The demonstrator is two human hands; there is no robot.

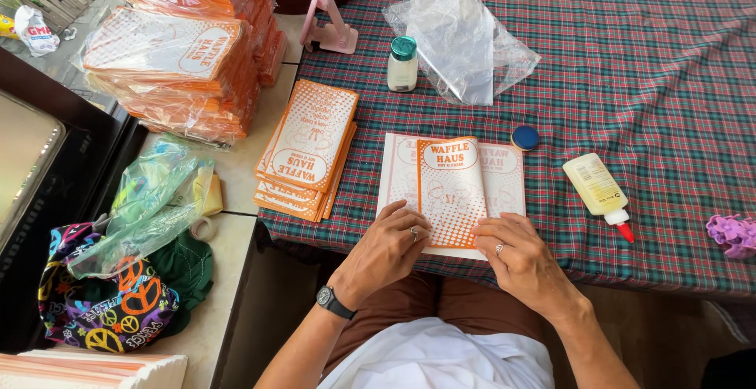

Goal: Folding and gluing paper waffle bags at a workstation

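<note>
A flat orange-and-white printed paper bag [451, 188] lies on the plaid tablecloth [646, 98] near the table's front edge, its side flaps folded inward over the middle. My left hand [387, 249], with a ring and a wristwatch, presses flat on the bag's lower left part. My right hand [521, 263], also ringed, presses down on the lower right flap. Neither hand holds anything. A stack of the same orange bags [309, 149] lies just left of my left hand.
A glue bottle with a red tip [598, 192] lies to the right, a small blue round lid [524, 137] behind the bag. A small jar [402, 64], clear plastic wrap [461, 38], pink phone stand [328, 23] and wrapped bag bundles [181, 58] sit farther back. A colourful cloth bag [110, 298] sits at left.
</note>
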